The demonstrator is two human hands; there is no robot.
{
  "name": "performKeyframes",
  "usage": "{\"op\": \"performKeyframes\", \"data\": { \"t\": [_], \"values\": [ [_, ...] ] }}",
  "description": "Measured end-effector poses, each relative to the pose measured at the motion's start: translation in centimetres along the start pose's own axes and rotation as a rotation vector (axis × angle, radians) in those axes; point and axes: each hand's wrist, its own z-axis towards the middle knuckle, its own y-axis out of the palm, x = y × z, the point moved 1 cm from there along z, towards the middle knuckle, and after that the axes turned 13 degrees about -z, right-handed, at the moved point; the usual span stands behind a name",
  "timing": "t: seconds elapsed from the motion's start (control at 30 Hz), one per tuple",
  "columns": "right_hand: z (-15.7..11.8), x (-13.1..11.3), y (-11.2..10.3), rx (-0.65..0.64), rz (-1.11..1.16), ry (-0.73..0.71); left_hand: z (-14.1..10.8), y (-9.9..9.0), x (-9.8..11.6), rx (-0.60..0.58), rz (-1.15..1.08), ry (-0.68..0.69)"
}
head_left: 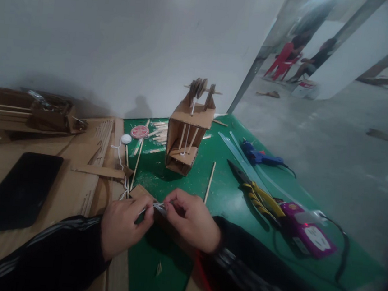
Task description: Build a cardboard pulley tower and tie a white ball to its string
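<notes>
My left hand (128, 223) and my right hand (192, 218) face each other over the near part of the green table, each closed in a pinch. White string (159, 205) runs between their fingertips. Beneath and beside the fingers is a strip of cardboard (142, 192), mostly hidden by my hands. More string trails on the left up to a small white spool (125, 139). Just beyond my hands stands a cardboard box model (193, 113), open at the front, with wooden sticks and a white string inside and cardboard discs (199, 88) on a stick axle on top.
Pliers (260, 199), a blue glue gun (259, 153) and a purple power strip (309, 230) with a cable lie on the right. At left are a dark tablet-like slab (18, 193) and cardboard sheets (78, 153). A red-and-white round case (140, 132) sits behind. People sit farther off.
</notes>
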Motion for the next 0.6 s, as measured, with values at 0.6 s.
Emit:
{"op": "performKeyframes", "data": {
  "t": [0.6],
  "values": [
    [0.08,0.34,0.07,0.025,0.052,-0.033,-0.16,-0.64,0.48,-0.011,-0.199,-0.089]
  ]
}}
